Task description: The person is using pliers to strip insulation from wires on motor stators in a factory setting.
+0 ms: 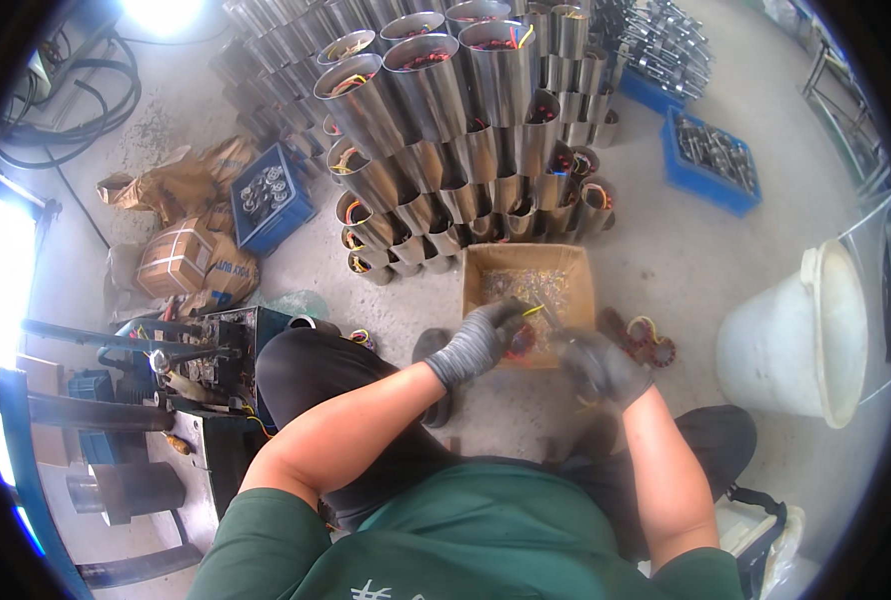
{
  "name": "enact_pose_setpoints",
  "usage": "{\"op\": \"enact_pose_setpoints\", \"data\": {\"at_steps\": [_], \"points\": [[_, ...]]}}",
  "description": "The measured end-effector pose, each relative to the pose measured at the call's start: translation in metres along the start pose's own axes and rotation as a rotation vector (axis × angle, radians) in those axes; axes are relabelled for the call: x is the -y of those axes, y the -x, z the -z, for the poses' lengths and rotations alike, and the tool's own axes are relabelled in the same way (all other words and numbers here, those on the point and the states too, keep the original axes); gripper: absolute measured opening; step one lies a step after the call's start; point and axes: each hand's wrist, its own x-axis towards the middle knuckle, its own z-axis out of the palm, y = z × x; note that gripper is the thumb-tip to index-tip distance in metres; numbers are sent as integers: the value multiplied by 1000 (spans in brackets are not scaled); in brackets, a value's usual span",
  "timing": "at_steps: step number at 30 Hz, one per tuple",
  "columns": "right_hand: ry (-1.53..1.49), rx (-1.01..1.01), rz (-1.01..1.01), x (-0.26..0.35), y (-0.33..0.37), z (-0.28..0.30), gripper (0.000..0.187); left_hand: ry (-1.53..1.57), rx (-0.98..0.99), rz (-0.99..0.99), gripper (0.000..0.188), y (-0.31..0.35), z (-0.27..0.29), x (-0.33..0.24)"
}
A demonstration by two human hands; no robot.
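Note:
My left hand (pixel 486 340), in a grey knitted glove with dark fingers, is closed on a yellow-green wire (pixel 534 310) over the near part of an open cardboard box (pixel 481 262). Small coloured scraps (pixel 541 287) cover the bottom of the box. Just under my left fingers is a round part with red windings (pixel 519 345), partly hidden. My right hand (pixel 601 367), gloved in dark grey, is at the box's near right corner. Motion smears its fingers; a thin dark shape (pixel 551 317) extends from it toward the wire, too blurred to name.
Stacked metal cylinders (pixel 426 90) with coloured wires rise beyond the box. Wound rings (pixel 651 342) lie right of it. A large white bucket (pixel 766 335) stands further right. Blue crates hold metal parts (pixel 711 155) and round parts (pixel 263 193). A machine (pixel 231 350) is at my left knee.

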Motion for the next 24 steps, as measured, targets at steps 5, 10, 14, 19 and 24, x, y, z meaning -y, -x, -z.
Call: {"op": "enact_pose_setpoints", "data": {"at_steps": [5, 10, 14, 19, 24], "points": [[-134, 159, 5, -14, -14, 11, 19, -50, 28, 10, 32, 4, -1, -5], [-86, -138, 107, -27, -35, 33, 18, 37, -145, 87, 28, 4, 8, -17], [125, -219, 359, -30, -51, 43, 27, 37, -261, -112, 25, 11, 43, -54], [-111, -226, 374, -27, -55, 53, 37, -1023, -600, -1185, 18, 72, 128, -128], [-37, -273, 504, -19, -46, 51, 28, -210, -660, -643, 19, 165, 158, -143]]}}
